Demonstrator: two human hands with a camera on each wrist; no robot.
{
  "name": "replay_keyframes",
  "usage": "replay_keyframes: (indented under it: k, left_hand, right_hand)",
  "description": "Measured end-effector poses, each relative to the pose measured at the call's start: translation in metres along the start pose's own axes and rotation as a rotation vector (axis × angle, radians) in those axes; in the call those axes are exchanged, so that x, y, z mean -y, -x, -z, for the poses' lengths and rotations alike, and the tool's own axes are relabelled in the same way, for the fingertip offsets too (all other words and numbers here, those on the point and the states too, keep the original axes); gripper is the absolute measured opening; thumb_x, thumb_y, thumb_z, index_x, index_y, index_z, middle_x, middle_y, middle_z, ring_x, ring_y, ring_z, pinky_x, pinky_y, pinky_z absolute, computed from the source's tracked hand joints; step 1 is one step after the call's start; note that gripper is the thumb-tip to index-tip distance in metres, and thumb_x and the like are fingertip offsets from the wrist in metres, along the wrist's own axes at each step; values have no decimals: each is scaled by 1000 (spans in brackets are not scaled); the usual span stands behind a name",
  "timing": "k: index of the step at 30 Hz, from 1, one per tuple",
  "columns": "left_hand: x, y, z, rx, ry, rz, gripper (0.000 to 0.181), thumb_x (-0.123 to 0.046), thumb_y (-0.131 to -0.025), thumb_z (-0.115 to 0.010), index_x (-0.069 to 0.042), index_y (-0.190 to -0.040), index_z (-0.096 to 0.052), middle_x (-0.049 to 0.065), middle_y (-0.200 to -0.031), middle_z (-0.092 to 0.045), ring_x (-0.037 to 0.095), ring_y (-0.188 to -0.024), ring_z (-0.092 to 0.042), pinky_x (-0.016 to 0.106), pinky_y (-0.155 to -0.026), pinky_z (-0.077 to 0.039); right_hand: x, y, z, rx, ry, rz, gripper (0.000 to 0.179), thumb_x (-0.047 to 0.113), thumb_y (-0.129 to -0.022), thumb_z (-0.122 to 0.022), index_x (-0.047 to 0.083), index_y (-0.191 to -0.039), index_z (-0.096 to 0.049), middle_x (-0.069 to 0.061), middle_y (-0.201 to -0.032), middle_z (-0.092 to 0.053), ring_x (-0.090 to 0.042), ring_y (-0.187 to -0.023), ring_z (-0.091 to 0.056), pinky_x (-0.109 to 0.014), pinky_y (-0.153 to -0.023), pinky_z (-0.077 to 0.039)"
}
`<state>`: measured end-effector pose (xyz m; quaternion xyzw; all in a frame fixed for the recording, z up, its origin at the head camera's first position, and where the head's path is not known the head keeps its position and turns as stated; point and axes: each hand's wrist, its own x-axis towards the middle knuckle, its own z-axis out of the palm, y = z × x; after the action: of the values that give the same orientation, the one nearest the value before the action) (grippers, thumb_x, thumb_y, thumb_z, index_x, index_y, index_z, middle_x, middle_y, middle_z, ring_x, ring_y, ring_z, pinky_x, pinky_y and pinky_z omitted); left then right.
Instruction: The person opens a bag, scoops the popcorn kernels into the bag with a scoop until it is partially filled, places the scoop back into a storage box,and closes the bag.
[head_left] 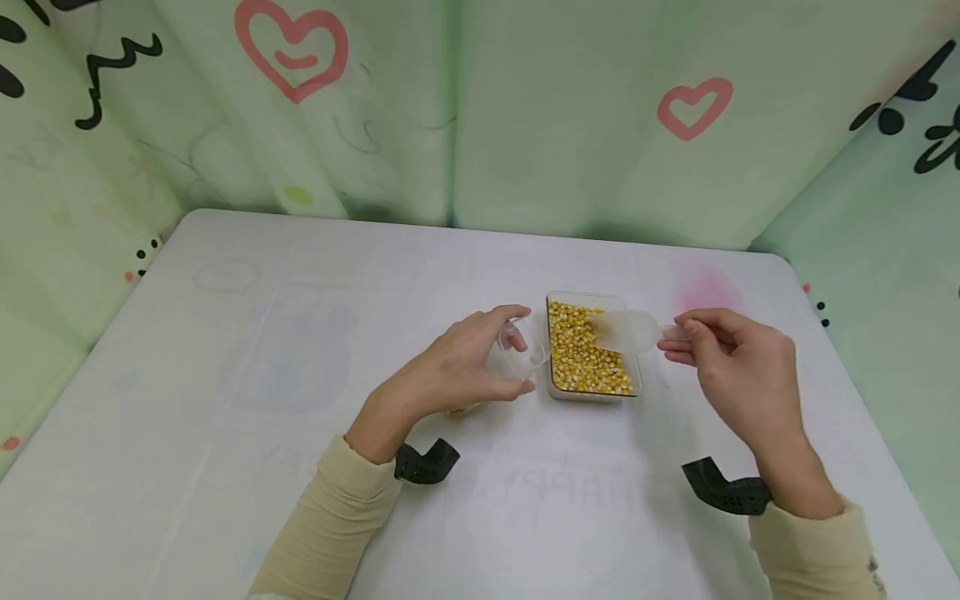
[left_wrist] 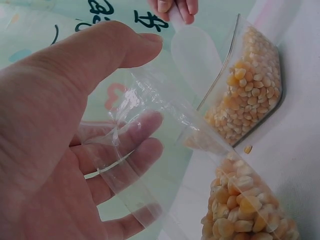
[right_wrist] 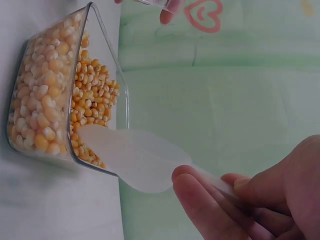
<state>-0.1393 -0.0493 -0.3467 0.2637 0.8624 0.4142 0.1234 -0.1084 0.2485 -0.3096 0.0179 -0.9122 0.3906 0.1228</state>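
My left hand (head_left: pixel 465 358) holds a clear plastic bag (head_left: pixel 522 348) by its mouth, thumb and fingers spread wide around the opening. Corn kernels (left_wrist: pixel 240 207) fill the bag's lower part in the left wrist view. To its right stands a clear rectangular container (head_left: pixel 594 397), holding many yellow corn kernels (head_left: pixel 581 354). My right hand (head_left: pixel 738 362) pinches the handle of a whitish translucent plastic spoon (right_wrist: pixel 145 160) between thumb and fingers. The spoon's bowl tilts over the container's right rim, with its tip down at the kernels.
A white table (head_left: pixel 300 483) lies under everything, backed by a green curtain (head_left: pixel 555 125) with pink hearts. One loose kernel (left_wrist: pixel 248 149) lies on the table between bag and container. Each wrist wears a black strap (head_left: pixel 727 490).
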Motion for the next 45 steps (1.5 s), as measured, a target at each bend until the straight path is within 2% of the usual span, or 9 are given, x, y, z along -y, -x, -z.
replay_keyframes:
  k: [3,10,14,20,29,33,38,45]
  left_hand:
    - [0,0,0,0,-2,-1,80,-35,-82,-77,-11,-148,-39,-2,-115,-66,24,-114,-56,40,-101,-42]
    - [-1,0,0,1,-8,5,79,-35,-82,-77,-13,-148,-40,-2,-115,-66,23,-113,-56,38,-100,-43]
    - [-1,-1,-1,3,-10,7,79,-35,-81,-77,-13,-148,-40,-2,-114,-66,24,-113,-57,38,-99,-43]
    - [0,-1,-1,2,-5,6,79,-35,-82,-77,-14,-148,-39,-2,-115,-66,24,-113,-56,38,-100,-42]
    - [-1,0,0,2,-22,4,80,-33,-82,-77,-13,-148,-39,-3,-115,-65,22,-114,-56,38,-100,-43]
    - [-1,0,0,1,-19,5,80,-33,-82,-77,-13,-148,-39,-3,-115,-65,23,-114,-56,38,-100,-43]
    - [0,0,0,1,-11,10,80,-34,-82,-77,-14,-149,-39,-3,-115,-65,23,-114,-56,38,-100,-43]
    - [0,0,0,0,-18,7,80,-34,-82,-77,-13,-148,-39,-3,-115,-66,23,-114,-56,38,-100,-43]
  right_hand:
    - [2,-4,5,53,18,-20,24,10,-100,-55,-6,-112,-67,-25,-98,-73,8,-70,-69,-11,-67,-53]
    - [4,-17,19,234,39,-87,29,17,-102,-53,-6,-117,-63,-27,-108,-71,6,-76,-70,-12,-69,-54]
    - [6,-23,25,300,69,-119,32,22,-104,-51,-5,-119,-62,-26,-110,-71,7,-77,-70,-10,-70,-53]
    - [6,-28,26,328,109,-134,35,25,-104,-49,-3,-120,-62,-25,-113,-71,4,-79,-71,-7,-71,-51]
    - [5,-40,26,398,106,-171,40,29,-103,-51,-5,-123,-61,-22,-109,-73,-1,-78,-73,-10,-71,-53]
    - [5,-46,28,434,84,-190,41,30,-104,-51,-5,-124,-59,-18,-108,-74,-3,-80,-74,-9,-72,-52]
    - [4,-51,27,475,26,-223,41,28,-104,-51,-6,-125,-57,-14,-107,-75,-5,-82,-74,-14,-75,-55]
    - [2,-52,22,485,-10,-240,40,27,-103,-52,-7,-125,-56,-13,-105,-75,-7,-82,-75,-17,-75,-56]
